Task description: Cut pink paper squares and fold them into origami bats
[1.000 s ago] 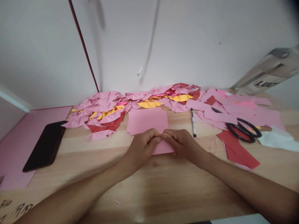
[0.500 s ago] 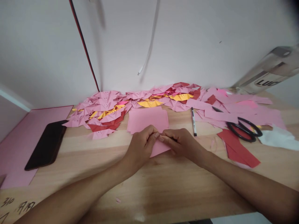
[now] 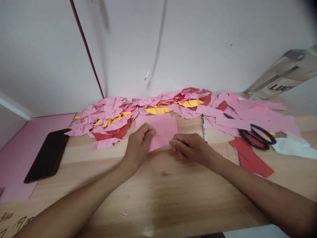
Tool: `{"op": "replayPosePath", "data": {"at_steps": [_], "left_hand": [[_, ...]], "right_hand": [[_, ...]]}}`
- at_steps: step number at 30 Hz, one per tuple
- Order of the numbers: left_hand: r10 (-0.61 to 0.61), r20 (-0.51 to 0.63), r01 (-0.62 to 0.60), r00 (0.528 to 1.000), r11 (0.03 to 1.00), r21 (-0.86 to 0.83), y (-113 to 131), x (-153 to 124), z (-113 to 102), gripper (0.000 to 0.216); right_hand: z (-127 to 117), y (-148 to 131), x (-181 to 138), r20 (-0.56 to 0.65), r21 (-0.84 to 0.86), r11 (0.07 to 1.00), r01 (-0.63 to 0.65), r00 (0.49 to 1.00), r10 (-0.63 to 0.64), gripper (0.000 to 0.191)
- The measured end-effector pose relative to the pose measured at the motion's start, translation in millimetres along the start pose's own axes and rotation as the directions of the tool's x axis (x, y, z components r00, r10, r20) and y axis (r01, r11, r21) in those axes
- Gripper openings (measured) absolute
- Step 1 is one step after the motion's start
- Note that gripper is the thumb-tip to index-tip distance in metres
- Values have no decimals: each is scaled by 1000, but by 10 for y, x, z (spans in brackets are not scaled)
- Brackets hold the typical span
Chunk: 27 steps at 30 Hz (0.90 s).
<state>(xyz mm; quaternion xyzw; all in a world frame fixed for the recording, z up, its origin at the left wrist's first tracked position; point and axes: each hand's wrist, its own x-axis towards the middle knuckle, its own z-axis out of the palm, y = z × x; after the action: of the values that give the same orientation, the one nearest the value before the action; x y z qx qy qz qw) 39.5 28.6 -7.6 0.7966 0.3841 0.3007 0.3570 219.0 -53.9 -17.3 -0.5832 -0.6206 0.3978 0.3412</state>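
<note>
At the near side of the table (image 3: 163,205), handwritten marks (image 3: 6,216) are showing at left, and a small paper scrap (image 3: 124,214) is lying on the bare wood. Beyond these, I am seeing the left hand (image 3: 140,142) pinching a pink sheet (image 3: 158,143) at its left side, thumb over forefinger. The right hand (image 3: 189,145) is resting with bent fingers at the sheet's right corner; I am not managing to tell whether it is gripping the paper. At far left, a dark phone (image 3: 47,155) is lying partly across a large pink sheet (image 3: 17,172). To the right, red paper pieces (image 3: 254,157) are lying near black-handled scissors (image 3: 257,137). Just behind the held sheet, a pink stack (image 3: 158,124) is lying flat, with a pen (image 3: 204,124) lying to its right. Farther back, folded paper pieces (image 3: 116,105) in pink, yellow and red are overlapping along the wall (image 3: 193,43), and pink strips (image 3: 269,122) are spreading rightward. Above, a white cable (image 3: 157,49) is hanging.
</note>
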Motion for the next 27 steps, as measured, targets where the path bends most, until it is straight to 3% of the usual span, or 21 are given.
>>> {"op": "replayPosePath", "data": {"at_steps": [6, 10, 16, 20, 24, 27], "left_hand": [[2, -13, -3, 1000, 1000, -31, -29, 39, -43, 18], [14, 48, -13, 999, 1000, -17, -4, 14, -17, 19], [8, 233, 18, 972, 994, -108, 47, -87, 96, 14], [-50, 258, 82, 965, 990, -116, 56, -124, 134, 19], [-23, 281, 50, 959, 995, -89, 58, -138, 136, 27], [-5, 283, 30, 959, 996, -86, 68, -154, 139, 25]], "right_hand": [[-21, 9, 2, -74, 11, 1000, -29, 997, 30, 45], [-44, 12, 8, -154, 34, 998, -48, 987, 53, 47], [45, -29, -24, -52, -133, 988, 80, 995, -87, 33], [76, -13, -34, -94, -146, 987, 66, 992, -80, 37], [51, -2, -20, -153, -152, 988, 26, 987, -50, 36], [48, -15, -13, -112, -140, 990, 30, 993, -46, 31]]}}
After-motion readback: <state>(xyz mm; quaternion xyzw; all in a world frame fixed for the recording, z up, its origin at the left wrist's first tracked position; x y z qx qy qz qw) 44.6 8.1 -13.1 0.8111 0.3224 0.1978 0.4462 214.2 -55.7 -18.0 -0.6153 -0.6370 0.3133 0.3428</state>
